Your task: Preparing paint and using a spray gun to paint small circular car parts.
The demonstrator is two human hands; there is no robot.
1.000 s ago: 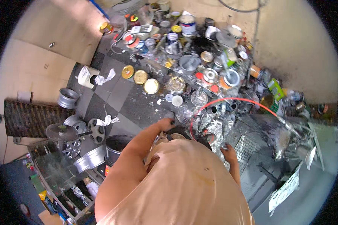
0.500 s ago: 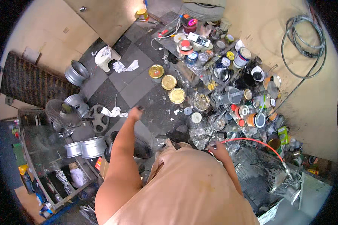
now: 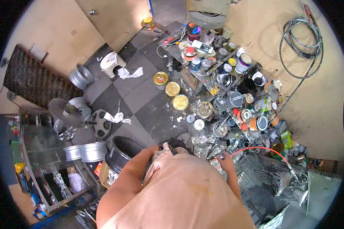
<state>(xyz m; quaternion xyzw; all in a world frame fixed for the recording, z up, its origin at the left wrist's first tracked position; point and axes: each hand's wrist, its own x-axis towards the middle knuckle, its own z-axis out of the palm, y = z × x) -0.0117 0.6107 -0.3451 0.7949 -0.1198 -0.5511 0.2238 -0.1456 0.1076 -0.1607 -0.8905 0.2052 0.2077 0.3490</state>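
My left hand (image 3: 155, 148) is drawn in close to the front of my body, beside the pale shirt (image 3: 195, 183). Its fingers are mostly hidden, and whether it holds anything does not show. Just left of that arm sits a black wheel rim (image 3: 120, 152). On the other side, my right hand (image 3: 226, 160) is closed around a red hose (image 3: 258, 147), which shows on both sides of it. Something small and dark shows at its fingers, too small to name. The hose curves right to a metal fitting (image 3: 292, 170).
Gold-lidded cans (image 3: 180, 102) stand on the checkered floor ahead. Crowded paint cans and cups (image 3: 237, 99) cover the right side. Silver wheel rims (image 3: 94, 151), a fan (image 3: 66, 112) and a white stool (image 3: 112, 63) are on the left. A dark coiled hose (image 3: 302, 40) hangs on the wall.
My left arm, stretched forward over the floor before, has bent and brought the hand back to my body. My right hand has shifted slightly right and nearer, still at the red hose.
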